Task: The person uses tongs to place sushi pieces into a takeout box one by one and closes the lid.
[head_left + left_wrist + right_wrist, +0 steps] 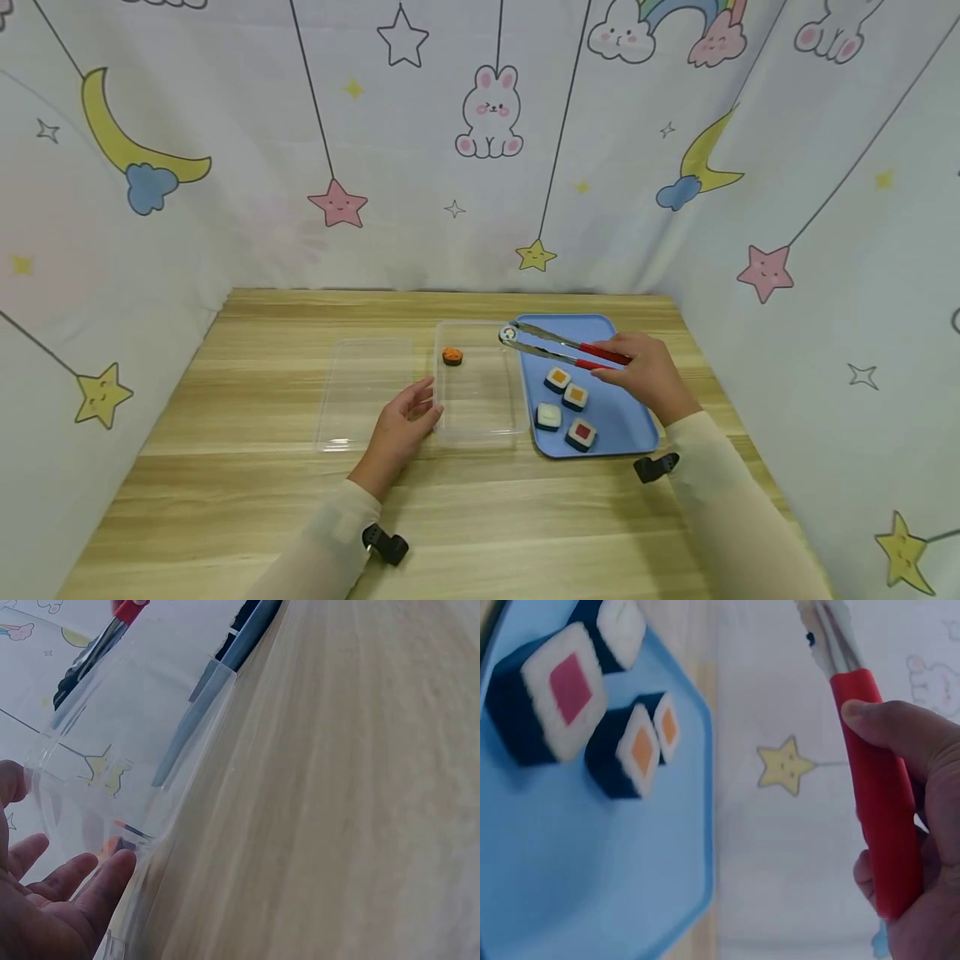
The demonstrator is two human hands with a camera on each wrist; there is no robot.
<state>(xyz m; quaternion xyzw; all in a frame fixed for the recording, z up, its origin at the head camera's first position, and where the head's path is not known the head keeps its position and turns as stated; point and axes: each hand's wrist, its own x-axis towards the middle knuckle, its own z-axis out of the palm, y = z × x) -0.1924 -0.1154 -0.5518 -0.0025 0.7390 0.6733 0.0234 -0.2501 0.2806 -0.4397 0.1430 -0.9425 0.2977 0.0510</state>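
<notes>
My right hand (647, 373) grips metal tongs with red handles (877, 787), the thumb lying along one handle. Between the tong tips is a small round sushi piece (508, 334) with a pale top and yellow centre, held at the right wall of a clear plastic box (480, 434). Inside that box, near its back left corner, sits an orange-topped sushi piece (452, 357). My left hand (401, 425) rests its relaxed fingertips along the box's left wall. Several sushi pieces with orange, white and red tops, such as the red-centred one (570, 690), lie on a blue tray (630, 425).
A clear flat lid (360, 400) lies on the wooden table (255, 400), left of the box. The tray stands right beside the box. A patterned white cloth (420, 250) hangs behind the table and at both sides.
</notes>
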